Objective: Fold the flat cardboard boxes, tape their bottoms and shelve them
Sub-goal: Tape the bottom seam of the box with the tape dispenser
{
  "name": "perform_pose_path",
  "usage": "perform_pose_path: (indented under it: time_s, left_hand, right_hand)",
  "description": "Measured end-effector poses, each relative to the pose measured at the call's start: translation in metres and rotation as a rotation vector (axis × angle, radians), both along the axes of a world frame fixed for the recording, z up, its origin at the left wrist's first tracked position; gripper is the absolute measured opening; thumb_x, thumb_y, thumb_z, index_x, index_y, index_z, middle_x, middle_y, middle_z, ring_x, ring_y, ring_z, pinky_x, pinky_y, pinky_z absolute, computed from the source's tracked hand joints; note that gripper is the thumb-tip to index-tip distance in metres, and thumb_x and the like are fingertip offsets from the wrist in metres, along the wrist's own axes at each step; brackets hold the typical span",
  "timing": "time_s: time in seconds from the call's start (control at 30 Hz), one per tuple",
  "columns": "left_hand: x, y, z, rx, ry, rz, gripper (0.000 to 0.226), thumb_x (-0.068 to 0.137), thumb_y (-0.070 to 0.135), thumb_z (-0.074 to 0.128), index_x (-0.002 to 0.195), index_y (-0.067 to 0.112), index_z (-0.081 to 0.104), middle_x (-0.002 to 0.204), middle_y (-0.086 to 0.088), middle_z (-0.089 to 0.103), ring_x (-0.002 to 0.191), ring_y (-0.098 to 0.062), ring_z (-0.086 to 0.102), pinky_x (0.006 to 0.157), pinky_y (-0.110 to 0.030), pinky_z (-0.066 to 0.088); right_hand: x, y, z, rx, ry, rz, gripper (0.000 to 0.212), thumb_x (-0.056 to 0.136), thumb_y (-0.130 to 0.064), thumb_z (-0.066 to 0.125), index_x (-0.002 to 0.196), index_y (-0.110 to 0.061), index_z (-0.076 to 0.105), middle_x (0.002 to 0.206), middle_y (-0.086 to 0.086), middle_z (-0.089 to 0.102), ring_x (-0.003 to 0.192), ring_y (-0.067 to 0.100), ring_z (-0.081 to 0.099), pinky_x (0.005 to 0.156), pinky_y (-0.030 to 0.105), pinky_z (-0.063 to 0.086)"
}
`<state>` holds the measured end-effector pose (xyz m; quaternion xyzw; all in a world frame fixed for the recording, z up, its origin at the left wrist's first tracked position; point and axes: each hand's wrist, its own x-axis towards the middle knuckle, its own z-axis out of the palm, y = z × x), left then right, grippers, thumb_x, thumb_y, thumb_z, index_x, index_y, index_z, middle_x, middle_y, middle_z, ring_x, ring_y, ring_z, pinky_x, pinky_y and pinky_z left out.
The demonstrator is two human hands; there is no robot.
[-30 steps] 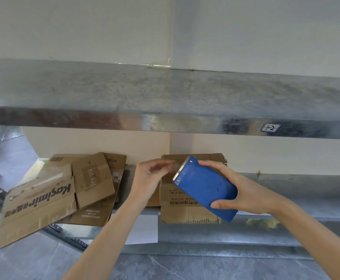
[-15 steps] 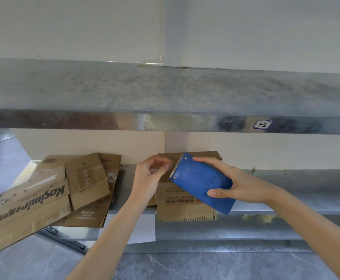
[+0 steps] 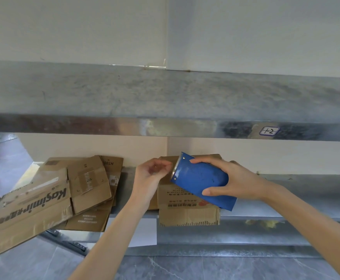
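My right hand (image 3: 233, 182) grips a blue tape dispenser (image 3: 200, 179), its toothed cutter pointing left. My left hand (image 3: 151, 176) is raised at that cutter with fingers curled, fingertips at the teeth; whether they pinch a tape end I cannot tell. Behind both hands a brown cardboard box (image 3: 187, 211) with printed text lies on the lower metal shelf (image 3: 306, 188), overhanging its front edge. A pile of flat cardboard boxes (image 3: 50, 195), the top one printed "Kasimir", lies on the left of that shelf and hangs over its edge.
An upper metal shelf (image 3: 165, 98) runs across the view above the hands, with a small label (image 3: 269, 130) on its front edge. A white sheet (image 3: 144, 233) hangs below the lower shelf. Grey tiled floor (image 3: 185, 267) lies beneath. A cream wall stands behind.
Both hands with the dispenser have shifted slightly left and up in view; the left fingers stay at the cutter. The cardboard has not moved.
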<state>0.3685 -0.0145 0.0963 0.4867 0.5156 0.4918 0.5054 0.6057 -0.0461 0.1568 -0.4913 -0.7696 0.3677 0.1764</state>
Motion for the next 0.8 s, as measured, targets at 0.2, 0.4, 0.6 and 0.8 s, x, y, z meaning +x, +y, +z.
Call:
perform_pose_path:
  time_s: [0.2, 0.4, 0.6, 0.8]
  left_hand:
    - [-0.006, 0.003, 0.002, -0.065, -0.13, 0.054, 0.016, 0.087, -0.002, 0.067, 0.081, 0.013, 0.073, 0.078, 0.009, 0.074, 0.077, 0.001, 0.066, 0.081, -0.023, 0.046]
    - [-0.043, 0.016, -0.004, -0.131, -0.208, 0.205, 0.017, 0.088, -0.001, 0.068, 0.086, 0.015, 0.073, 0.086, 0.004, 0.074, 0.09, -0.012, 0.065, 0.08, -0.024, 0.048]
    - [-0.042, 0.017, -0.014, -0.158, -0.198, 0.183, 0.015, 0.087, -0.002, 0.067, 0.09, 0.011, 0.073, 0.084, 0.005, 0.075, 0.083, -0.006, 0.068, 0.079, -0.022, 0.05]
    - [-0.046, 0.017, -0.021, -0.165, -0.207, 0.169, 0.014, 0.088, -0.001, 0.067, 0.09, 0.011, 0.073, 0.088, -0.001, 0.075, 0.088, -0.012, 0.069, 0.081, -0.022, 0.05]
  right_hand:
    - [0.0, 0.011, 0.02, 0.044, -0.177, 0.064, 0.066, 0.083, -0.044, 0.075, 0.129, -0.07, 0.035, 0.118, -0.023, 0.06, 0.095, 0.005, 0.061, 0.084, 0.028, 0.052]
    - [0.022, 0.022, 0.024, 0.057, -0.338, 0.055, 0.067, 0.083, -0.049, 0.072, 0.128, -0.075, 0.03, 0.088, 0.001, 0.068, 0.073, 0.019, 0.061, 0.075, 0.041, 0.053]
    - [0.03, 0.025, 0.023, 0.015, -0.341, 0.029, 0.066, 0.083, -0.046, 0.072, 0.127, -0.075, 0.032, 0.089, 0.003, 0.068, 0.072, 0.023, 0.06, 0.073, 0.042, 0.053]
    - [0.042, 0.02, 0.014, -0.001, -0.268, 0.008, 0.066, 0.083, -0.042, 0.075, 0.128, -0.071, 0.036, 0.092, 0.004, 0.07, 0.073, 0.025, 0.063, 0.073, 0.045, 0.053]
